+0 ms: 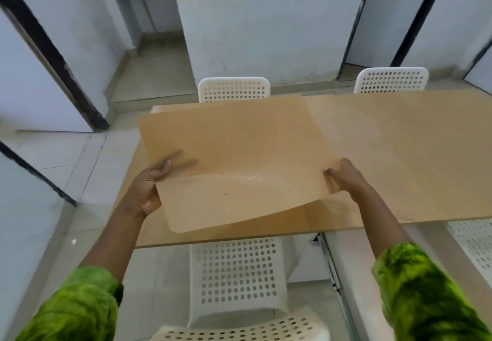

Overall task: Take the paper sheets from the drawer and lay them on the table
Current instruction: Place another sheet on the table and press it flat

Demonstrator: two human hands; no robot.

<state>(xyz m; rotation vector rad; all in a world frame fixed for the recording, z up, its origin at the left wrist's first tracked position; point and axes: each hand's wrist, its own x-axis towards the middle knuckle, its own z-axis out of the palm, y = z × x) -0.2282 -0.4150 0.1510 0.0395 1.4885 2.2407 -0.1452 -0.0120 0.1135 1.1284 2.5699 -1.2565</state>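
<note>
A large tan paper sheet (234, 159) hangs over the left part of the table (213, 237), held by both hands. My left hand (149, 189) grips its left edge, thumb on top. My right hand (346, 178) grips its right edge. The sheet sags in the middle and its near edge curls upward, showing a dotted texture. Another tan sheet (404, 159) lies flat on the right part of the table. An open drawer rail (332, 269) shows below the table's front edge; the drawer's inside is hidden.
A white perforated chair (237, 274) stands right in front of me under the table edge. Two more white chairs (234, 89) (391, 80) sit at the far side, and another (476, 242) at the near right. Tiled floor lies to the left.
</note>
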